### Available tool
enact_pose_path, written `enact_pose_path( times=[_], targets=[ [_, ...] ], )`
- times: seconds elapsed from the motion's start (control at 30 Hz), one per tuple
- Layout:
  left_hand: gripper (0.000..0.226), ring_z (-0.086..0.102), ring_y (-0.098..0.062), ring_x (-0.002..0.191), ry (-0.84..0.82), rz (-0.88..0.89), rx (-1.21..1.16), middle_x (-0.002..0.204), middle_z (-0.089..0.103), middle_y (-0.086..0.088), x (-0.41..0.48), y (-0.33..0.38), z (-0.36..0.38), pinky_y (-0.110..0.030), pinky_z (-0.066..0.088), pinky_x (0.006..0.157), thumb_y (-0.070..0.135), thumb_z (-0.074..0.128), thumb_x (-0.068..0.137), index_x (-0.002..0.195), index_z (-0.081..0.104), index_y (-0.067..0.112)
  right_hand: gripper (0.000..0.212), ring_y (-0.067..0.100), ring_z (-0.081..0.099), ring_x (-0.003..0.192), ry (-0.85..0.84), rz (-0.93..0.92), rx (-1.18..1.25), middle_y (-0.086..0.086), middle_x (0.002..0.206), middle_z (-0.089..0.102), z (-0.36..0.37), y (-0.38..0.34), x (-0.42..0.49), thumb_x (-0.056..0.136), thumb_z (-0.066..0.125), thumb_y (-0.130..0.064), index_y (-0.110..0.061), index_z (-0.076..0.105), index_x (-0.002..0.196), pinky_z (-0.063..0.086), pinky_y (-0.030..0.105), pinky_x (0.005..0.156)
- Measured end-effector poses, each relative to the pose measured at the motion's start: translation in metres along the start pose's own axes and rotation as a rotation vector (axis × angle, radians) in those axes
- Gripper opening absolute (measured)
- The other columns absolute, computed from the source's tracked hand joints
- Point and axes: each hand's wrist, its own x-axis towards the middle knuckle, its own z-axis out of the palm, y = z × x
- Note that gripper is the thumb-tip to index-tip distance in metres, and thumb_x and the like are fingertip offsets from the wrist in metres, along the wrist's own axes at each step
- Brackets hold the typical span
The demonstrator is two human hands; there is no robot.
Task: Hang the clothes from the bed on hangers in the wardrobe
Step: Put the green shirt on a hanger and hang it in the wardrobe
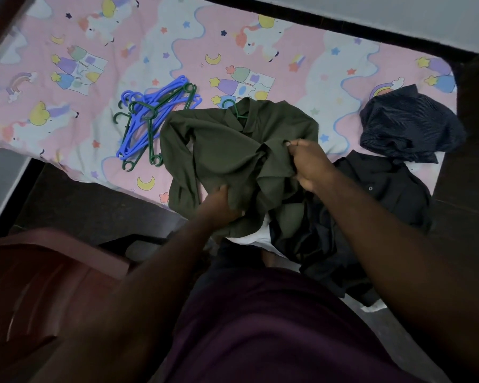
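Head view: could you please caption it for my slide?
Left hand and right hand grip a green shirt, hanger in its collar, on the bed.

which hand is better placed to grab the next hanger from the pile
The left hand, probably: the hanger pile lies on its side of the olive shirt; the right hand would reach across it.

No words, numbers or brand marks can be read. The bed sheet (75, 128) bears only drawn unicorns, moons and stars. The green shirt (227, 150) shows no legible label.
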Motion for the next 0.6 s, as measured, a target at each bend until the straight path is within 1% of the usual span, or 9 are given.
enact_pose_path(
  times=[0.1, 0.2, 0.27, 0.33, 0.37, 0.43, 0.5, 0.53, 0.6],
  targets=[
    [0.092, 0.047, -0.034, 0.125, 0.059, -0.022, -0.028, 0.139, 0.045, -0.014, 0.006, 0.013, 0.017, -0.044, 0.043, 0.100, 0.055, 0.076, 0.071, 0.144, 0.035, 0.016, 0.020, 0.026, 0.064, 0.090, -0.026, 0.050, 0.057, 0.020, 0.104, 0.067, 0.003, -0.010, 0.000, 0.098, 0.052, -0.011, 0.001, 0.066, 0.105, 0.055, 0.032, 0.069],
    [0.086, 0.047, -0.035, 0.123, 0.119, -0.005, -0.016, 0.134, 0.047, -0.013, 0.016, 0.027, 0.017, -0.045, 0.044, 0.097, 0.063, 0.072, 0.071, 0.139, 0.044, 0.019, 0.020, 0.023, 0.063, 0.084, -0.076, 0.102, 0.103, 0.012, 0.096, 0.068, 0.005, -0.020, -0.001, 0.099, 0.049, -0.011, -0.008, 0.067, 0.093, 0.050, 0.030, 0.065],
    [0.071, 0.049, -0.035, 0.120, 0.131, 0.017, -0.010, 0.131, 0.050, -0.014, 0.022, 0.038, 0.012, -0.049, 0.046, 0.095, 0.062, 0.064, 0.078, 0.131, 0.054, 0.015, 0.021, 0.020, 0.062, 0.081, -0.132, 0.132, 0.204, 0.008, 0.090, 0.068, 0.008, -0.029, -0.002, 0.100, 0.048, -0.009, -0.010, 0.066, 0.089, 0.048, 0.030, 0.064],
    [0.048, 0.058, -0.039, 0.106, 0.175, 0.082, -0.096, 0.115, 0.061, -0.020, 0.029, 0.044, 0.005, -0.045, 0.048, 0.084, 0.045, 0.055, 0.088, 0.110, 0.063, 0.003, 0.019, 0.019, 0.065, 0.085, -0.148, 0.103, 0.296, 0.007, 0.092, 0.069, 0.010, -0.034, -0.002, 0.100, 0.047, -0.007, -0.010, 0.064, 0.093, 0.056, 0.030, 0.064],
    [0.038, 0.061, -0.042, 0.098, 0.204, 0.094, -0.158, 0.104, 0.064, -0.024, 0.031, 0.048, 0.001, -0.043, 0.048, 0.078, 0.034, 0.054, 0.092, 0.100, 0.063, -0.002, 0.015, 0.021, 0.065, 0.091, -0.090, 0.042, 0.314, 0.009, 0.098, 0.069, 0.007, -0.032, 0.000, 0.099, 0.048, -0.007, -0.010, 0.063, 0.097, 0.058, 0.033, 0.066],
    [0.030, 0.061, -0.042, 0.092, 0.267, 0.090, -0.224, 0.097, 0.065, -0.028, 0.031, 0.051, -0.008, -0.039, 0.039, 0.072, 0.021, 0.053, 0.096, 0.093, 0.061, -0.008, 0.009, 0.019, 0.063, 0.094, 0.181, -0.141, 0.223, 0.006, 0.103, 0.065, -0.002, -0.016, -0.002, 0.088, 0.057, -0.013, -0.017, 0.059, 0.095, 0.059, 0.041, 0.077],
    [0.028, 0.060, -0.037, 0.094, 0.306, 0.093, -0.293, 0.101, 0.065, -0.026, 0.032, 0.050, -0.016, -0.030, 0.034, 0.068, 0.021, 0.052, 0.098, 0.098, 0.059, -0.006, 0.008, 0.014, 0.059, 0.083, 0.394, -0.216, 0.088, -0.002, 0.087, 0.063, -0.008, 0.015, -0.012, 0.075, 0.059, -0.026, -0.023, 0.058, 0.082, 0.054, 0.048, 0.084],
    [0.028, 0.060, -0.035, 0.096, 0.311, 0.112, -0.314, 0.104, 0.065, -0.023, 0.033, 0.048, -0.019, -0.027, 0.034, 0.069, 0.023, 0.052, 0.099, 0.102, 0.059, -0.004, 0.007, 0.013, 0.058, 0.079, 0.337, -0.188, 0.056, -0.004, 0.080, 0.062, -0.004, 0.030, -0.018, 0.075, 0.061, -0.029, -0.023, 0.059, 0.078, 0.053, 0.049, 0.084],
    [0.030, 0.061, -0.034, 0.099, 0.293, 0.146, -0.353, 0.107, 0.066, -0.021, 0.035, 0.044, -0.025, -0.031, 0.042, 0.076, 0.024, 0.053, 0.099, 0.108, 0.060, -0.004, 0.007, 0.005, 0.063, 0.079, 0.011, -0.086, 0.022, -0.013, 0.080, 0.067, 0.013, 0.049, -0.029, 0.088, 0.068, -0.029, -0.025, 0.063, 0.086, 0.055, 0.034, 0.076]
  ],
)
